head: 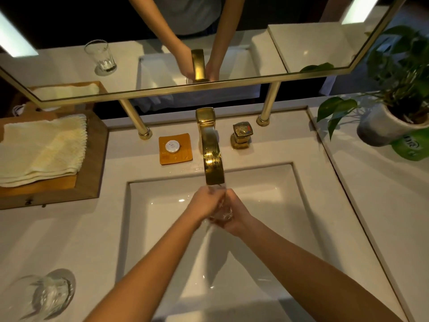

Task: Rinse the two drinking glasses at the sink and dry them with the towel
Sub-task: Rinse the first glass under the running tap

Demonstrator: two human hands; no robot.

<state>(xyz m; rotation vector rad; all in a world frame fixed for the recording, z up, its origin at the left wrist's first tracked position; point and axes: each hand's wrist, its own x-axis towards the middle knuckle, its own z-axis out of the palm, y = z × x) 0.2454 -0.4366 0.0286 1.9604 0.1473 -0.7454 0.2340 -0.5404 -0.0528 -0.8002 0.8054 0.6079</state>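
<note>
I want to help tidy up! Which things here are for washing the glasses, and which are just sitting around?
For the job: the glass held by the left hand and right hand under the tap, the second glass, the towel, the sink.
Just lying about: the soap dish, the potted plant, the mirror.

Our forearms (148, 263) are bare down to the left hand (205, 203) and right hand (239, 219); the mirror (301, 43) shows our grey tee (192, 12).
</note>
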